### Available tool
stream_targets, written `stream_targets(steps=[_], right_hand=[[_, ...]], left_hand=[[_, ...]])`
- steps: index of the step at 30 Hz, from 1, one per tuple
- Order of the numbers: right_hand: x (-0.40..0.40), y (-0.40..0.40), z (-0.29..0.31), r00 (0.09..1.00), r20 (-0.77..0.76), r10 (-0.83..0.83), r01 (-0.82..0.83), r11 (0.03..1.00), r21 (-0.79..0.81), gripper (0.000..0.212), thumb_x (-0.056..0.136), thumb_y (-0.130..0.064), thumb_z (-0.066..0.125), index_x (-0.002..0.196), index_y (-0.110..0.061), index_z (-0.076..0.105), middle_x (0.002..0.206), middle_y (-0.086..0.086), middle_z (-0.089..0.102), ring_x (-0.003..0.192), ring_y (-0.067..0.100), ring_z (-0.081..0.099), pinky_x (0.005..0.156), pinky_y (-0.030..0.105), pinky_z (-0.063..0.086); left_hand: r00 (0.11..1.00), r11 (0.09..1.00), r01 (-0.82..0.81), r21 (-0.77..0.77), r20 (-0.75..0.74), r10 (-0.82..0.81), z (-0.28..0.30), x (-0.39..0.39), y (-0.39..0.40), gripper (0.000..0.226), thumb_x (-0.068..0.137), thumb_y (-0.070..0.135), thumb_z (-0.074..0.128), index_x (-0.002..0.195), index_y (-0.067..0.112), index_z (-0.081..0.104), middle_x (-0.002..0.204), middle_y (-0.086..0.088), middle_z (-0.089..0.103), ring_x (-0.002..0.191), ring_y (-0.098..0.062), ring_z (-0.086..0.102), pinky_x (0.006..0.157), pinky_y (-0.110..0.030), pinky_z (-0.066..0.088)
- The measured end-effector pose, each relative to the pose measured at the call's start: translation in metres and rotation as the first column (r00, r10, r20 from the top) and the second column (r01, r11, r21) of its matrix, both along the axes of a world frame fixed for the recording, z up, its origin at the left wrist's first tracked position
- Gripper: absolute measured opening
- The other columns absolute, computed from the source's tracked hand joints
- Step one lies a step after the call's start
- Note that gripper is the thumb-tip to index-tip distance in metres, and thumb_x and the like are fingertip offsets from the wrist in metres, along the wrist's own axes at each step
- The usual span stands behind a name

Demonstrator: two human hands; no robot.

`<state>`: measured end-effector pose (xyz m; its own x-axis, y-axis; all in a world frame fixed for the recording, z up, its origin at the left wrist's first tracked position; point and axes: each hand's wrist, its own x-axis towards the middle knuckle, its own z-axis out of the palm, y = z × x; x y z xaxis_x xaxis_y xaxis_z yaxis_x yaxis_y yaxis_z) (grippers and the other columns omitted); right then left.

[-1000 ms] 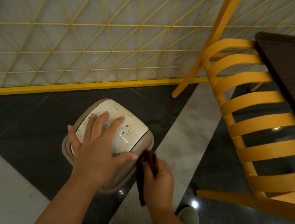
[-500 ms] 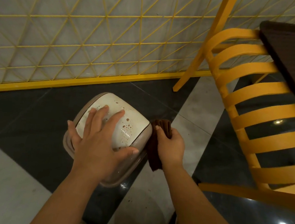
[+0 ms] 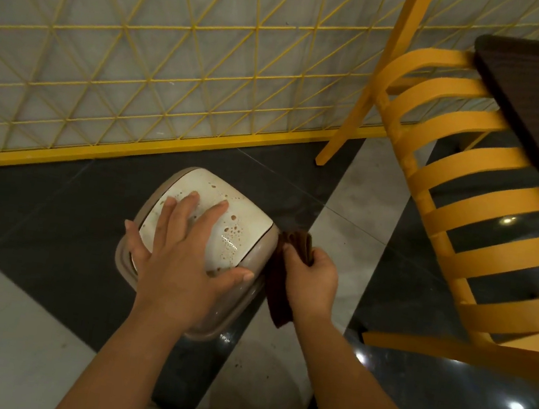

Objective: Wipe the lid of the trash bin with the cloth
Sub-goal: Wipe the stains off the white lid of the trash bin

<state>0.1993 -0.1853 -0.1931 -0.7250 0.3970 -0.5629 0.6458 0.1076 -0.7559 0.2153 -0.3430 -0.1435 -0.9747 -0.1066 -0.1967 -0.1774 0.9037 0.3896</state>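
Observation:
A small beige trash bin stands on the floor with a cream lid (image 3: 242, 221) spotted with wet droplets. My left hand (image 3: 184, 255) lies flat on the lid, fingers spread, thumb at the lid's near right edge. My right hand (image 3: 311, 281) grips a dark brown cloth (image 3: 279, 294) and presses it against the bin's right side, just below the lid's right edge. Part of the cloth hangs below the hand.
A yellow slatted chair (image 3: 485, 203) stands close on the right, under a dark table top (image 3: 538, 101). A yellow lattice partition (image 3: 142, 69) runs behind the bin. The floor (image 3: 37, 233) is glossy dark and light tile.
My right hand with the cloth moved from the bin's near right corner up along its right side, then stayed there. My left hand kept its place on the lid.

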Motion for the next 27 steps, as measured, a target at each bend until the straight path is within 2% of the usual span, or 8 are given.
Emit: stream_targets(steps=[5,8,14,19,24,27], right_hand=[[0.054,-0.021,0.001,0.995,0.091,0.044,-0.036,0.995,-0.09,0.006,0.089,-0.027,0.067,0.084,-0.03,0.063,0.08,-0.003,0.07,0.078,0.015,0.069,0.078,0.041,0.06],[0.033,-0.008,0.0,0.994,0.088,0.071,-0.064,0.995,-0.071,0.008,0.087,-0.03,0.068,0.081,-0.027,0.063,0.079,0.002,0.07,0.078,0.019,0.069,0.076,0.041,0.059],[-0.014,0.002,-0.003,0.999,0.049,-0.01,0.008,0.999,0.044,0.011,0.086,-0.033,0.064,0.079,-0.027,0.058,0.078,0.003,0.066,0.074,0.018,0.064,0.074,0.04,0.057],[0.046,-0.025,-0.014,0.996,0.057,-0.069,0.073,0.996,-0.059,0.006,0.087,-0.029,0.065,0.082,-0.028,0.063,0.08,-0.001,0.069,0.078,0.017,0.068,0.079,0.045,0.058],[0.085,-0.05,-0.017,0.996,0.089,0.004,0.003,0.996,-0.085,0.008,0.084,-0.023,0.069,0.078,-0.023,0.064,0.074,-0.003,0.07,0.072,0.013,0.067,0.074,0.041,0.058],[0.083,-0.044,-0.012,0.991,0.124,0.048,-0.036,0.995,-0.093,0.006,0.085,-0.026,0.069,0.081,-0.026,0.064,0.075,-0.005,0.07,0.073,0.014,0.068,0.075,0.043,0.059]], left_hand=[[1.0,1.0,-0.001,0.003,-0.009,0.002,0.0,0.0,0.0,0.094,0.065,0.075,0.059,0.144,0.05,0.015,0.155,0.014,-0.003,0.145,-0.011,-0.015,0.107,-0.053,-0.024],[1.0,1.0,0.007,-0.008,-0.005,-0.007,-0.001,0.001,0.0,0.093,0.066,0.074,0.059,0.143,0.051,0.012,0.154,0.015,-0.006,0.144,-0.01,-0.016,0.105,-0.052,-0.025],[1.0,1.0,-0.011,0.001,-0.01,0.011,-0.002,0.0,0.001,0.093,0.067,0.071,0.063,0.143,0.051,0.014,0.155,0.016,-0.005,0.144,-0.01,-0.016,0.106,-0.052,-0.025],[1.0,1.0,-0.007,-0.022,-0.013,0.006,-0.002,0.0,0.0,0.094,0.065,0.075,0.059,0.143,0.05,0.015,0.155,0.015,-0.002,0.145,-0.011,-0.013,0.106,-0.053,-0.024],[1.0,0.999,0.002,-0.041,-0.006,-0.003,-0.002,0.001,-0.003,0.093,0.066,0.072,0.061,0.143,0.052,0.013,0.156,0.015,-0.004,0.145,-0.011,-0.014,0.107,-0.054,-0.023],[1.0,0.999,0.008,-0.036,-0.008,-0.009,-0.002,0.001,-0.004,0.093,0.066,0.072,0.06,0.143,0.052,0.013,0.156,0.015,-0.004,0.145,-0.011,-0.014,0.106,-0.053,-0.025]])
